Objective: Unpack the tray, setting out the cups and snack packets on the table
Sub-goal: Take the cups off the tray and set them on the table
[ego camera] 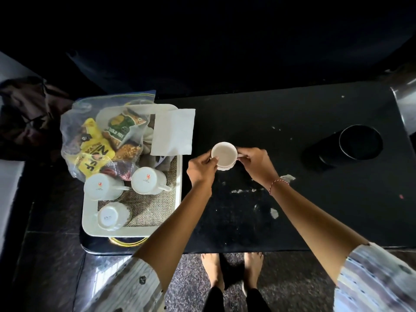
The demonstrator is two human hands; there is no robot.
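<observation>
I hold a white cup (224, 155) upright over the black table (292, 199), just right of the tray. My left hand (201, 170) grips its left side, and my right hand (256, 164) pinches the handle side. The white tray (179, 192) with a woven mat stands at the table's left end. Three white cups lie upside down in it: one at the left (102, 189), one in the middle (147, 180) and one at the front (113, 216). A clear plastic bag of snack packets (105, 136) rests across the tray's far left corner.
A white paper napkin (172, 132) lies over the tray's far right edge. A black round container (358, 143) stands on the table at the right. A dark cloth heap (27, 111) sits left of the tray. My bare feet (231, 269) are under the table's near edge.
</observation>
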